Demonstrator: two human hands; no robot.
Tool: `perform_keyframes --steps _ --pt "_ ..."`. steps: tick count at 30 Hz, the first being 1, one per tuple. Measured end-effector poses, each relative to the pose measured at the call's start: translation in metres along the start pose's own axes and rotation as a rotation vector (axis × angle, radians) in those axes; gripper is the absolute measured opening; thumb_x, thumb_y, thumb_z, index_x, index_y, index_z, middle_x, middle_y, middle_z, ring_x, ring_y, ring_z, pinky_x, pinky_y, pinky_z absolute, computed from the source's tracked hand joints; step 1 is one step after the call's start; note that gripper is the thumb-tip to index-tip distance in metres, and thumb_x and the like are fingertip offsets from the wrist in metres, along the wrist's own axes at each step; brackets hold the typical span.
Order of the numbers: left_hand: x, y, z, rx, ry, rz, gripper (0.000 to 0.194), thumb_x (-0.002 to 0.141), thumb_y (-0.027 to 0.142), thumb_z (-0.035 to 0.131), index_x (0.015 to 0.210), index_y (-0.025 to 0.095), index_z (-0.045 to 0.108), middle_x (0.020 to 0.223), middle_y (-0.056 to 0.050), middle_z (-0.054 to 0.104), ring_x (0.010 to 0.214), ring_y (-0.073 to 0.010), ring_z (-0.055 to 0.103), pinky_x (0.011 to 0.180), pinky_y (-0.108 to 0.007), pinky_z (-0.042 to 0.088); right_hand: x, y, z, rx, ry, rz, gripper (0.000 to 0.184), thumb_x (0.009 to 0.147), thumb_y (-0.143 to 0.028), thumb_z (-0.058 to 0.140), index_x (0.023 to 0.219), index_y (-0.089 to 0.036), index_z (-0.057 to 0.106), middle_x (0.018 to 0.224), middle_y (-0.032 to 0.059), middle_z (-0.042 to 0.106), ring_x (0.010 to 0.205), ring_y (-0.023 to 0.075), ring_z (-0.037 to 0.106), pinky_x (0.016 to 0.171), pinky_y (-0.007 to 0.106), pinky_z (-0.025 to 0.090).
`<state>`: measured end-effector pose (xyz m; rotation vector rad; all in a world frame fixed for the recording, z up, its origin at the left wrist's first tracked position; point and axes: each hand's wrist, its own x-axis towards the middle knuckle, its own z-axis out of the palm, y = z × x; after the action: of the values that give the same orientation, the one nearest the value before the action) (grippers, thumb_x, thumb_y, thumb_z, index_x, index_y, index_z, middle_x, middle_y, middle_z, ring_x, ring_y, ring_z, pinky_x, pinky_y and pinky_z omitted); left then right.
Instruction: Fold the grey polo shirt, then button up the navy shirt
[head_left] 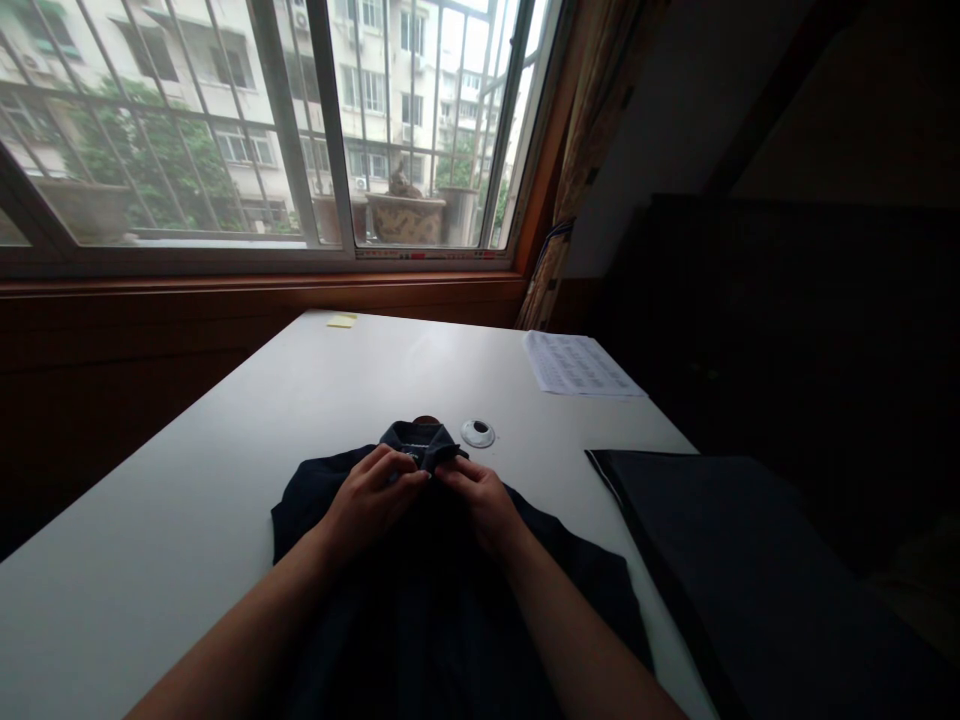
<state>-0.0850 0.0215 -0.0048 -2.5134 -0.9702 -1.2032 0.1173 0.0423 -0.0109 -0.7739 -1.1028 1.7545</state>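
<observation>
A dark navy collared shirt (427, 620) lies spread on the white table (187, 480), its collar (411, 434) pointing away from me. My left hand (377, 490) is closed on the left side of the collar opening, thumb and fingers pinched together. Close beside it, my right hand (480, 492) pinches the right side of the collar near its tip. The two hands almost meet at the front of the neck. Whatever small part lies between the fingertips is too dark to make out.
Behind the collar sits a round cable-hole cover (478, 433). Printed sheets (581, 363) lie at the far right, and a yellow sticky note (342, 321) at the far left corner. A dark flat panel or cloth (720, 560) covers the right edge. Beyond stands a barred window (405, 130).
</observation>
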Motion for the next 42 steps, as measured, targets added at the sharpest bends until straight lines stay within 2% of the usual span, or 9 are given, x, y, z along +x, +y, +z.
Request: perform_keyframes --steps 4,11,15,20,28,35,42 --pt "0.000 -0.001 0.000 -0.008 -0.008 -0.001 0.014 0.096 0.016 0.060 0.109 0.021 0.065 0.096 -0.005 0.062 0.080 -0.0161 0.053 0.069 -0.028 0.052 -0.001 0.000 0.000 -0.085 0.007 -0.029 0.033 0.078 -0.042 0.079 0.103 -0.021 0.077 0.098 0.0039 0.074 0.097 0.0250 0.066 0.095 0.040 0.046" --pt "0.000 0.000 -0.001 -0.020 -0.013 -0.028 0.016 0.096 0.016 0.059 0.111 0.021 0.065 0.097 -0.006 0.062 0.082 -0.0169 0.054 0.071 -0.029 0.052 -0.001 0.001 -0.001 -0.170 0.072 -0.039 0.043 0.082 -0.062 0.068 0.090 -0.020 0.074 0.080 0.0033 0.069 0.082 0.0233 0.061 0.077 0.034 0.049" --pt "0.000 0.000 0.000 -0.026 0.005 -0.048 0.015 0.096 0.014 0.060 0.108 0.020 0.065 0.096 -0.006 0.061 0.081 -0.0166 0.054 0.073 -0.029 0.052 -0.001 0.000 -0.001 -0.237 0.029 -0.090 0.029 0.086 -0.049 0.067 0.093 -0.022 0.075 0.085 0.0022 0.068 0.083 0.0211 0.060 0.079 0.033 0.047" --pt "-0.003 -0.001 0.002 -0.071 0.000 -0.060 0.014 0.097 0.016 0.059 0.109 0.020 0.065 0.096 -0.006 0.061 0.082 -0.0160 0.057 0.072 -0.028 0.053 -0.002 -0.005 0.000 -0.324 -0.005 -0.143 0.024 0.086 -0.036 0.068 0.104 -0.025 0.078 0.099 0.0026 0.072 0.100 0.0246 0.062 0.091 0.036 0.044" --pt "-0.002 0.000 0.002 -0.150 0.014 -0.114 0.013 0.097 0.017 0.058 0.108 0.020 0.065 0.096 -0.006 0.065 0.080 -0.0146 0.064 0.068 -0.024 0.055 -0.003 -0.007 0.004 -0.386 -0.004 -0.220 0.025 0.086 -0.035 0.069 0.108 -0.029 0.078 0.106 0.0027 0.073 0.106 0.0267 0.064 0.096 0.038 0.045" --pt "-0.001 -0.001 0.000 -0.179 0.002 -0.137 0.013 0.097 0.018 0.058 0.107 0.019 0.066 0.096 -0.007 0.068 0.081 -0.0152 0.067 0.068 -0.024 0.057 -0.005 -0.006 0.006 -0.643 0.076 -0.449 0.017 0.089 -0.031 0.067 0.100 -0.029 0.080 0.100 0.0050 0.072 0.099 0.0250 0.064 0.093 0.038 0.046" --pt "-0.002 -0.002 0.002 -0.206 0.002 -0.155 0.014 0.097 0.018 0.058 0.108 0.019 0.066 0.098 -0.008 0.068 0.082 -0.0155 0.068 0.070 -0.024 0.058 -0.006 -0.008 0.009 -0.665 0.058 -0.477 0.020 0.092 -0.030 0.063 0.103 -0.030 0.079 0.102 0.0057 0.070 0.100 0.0245 0.064 0.094 0.038 0.047"
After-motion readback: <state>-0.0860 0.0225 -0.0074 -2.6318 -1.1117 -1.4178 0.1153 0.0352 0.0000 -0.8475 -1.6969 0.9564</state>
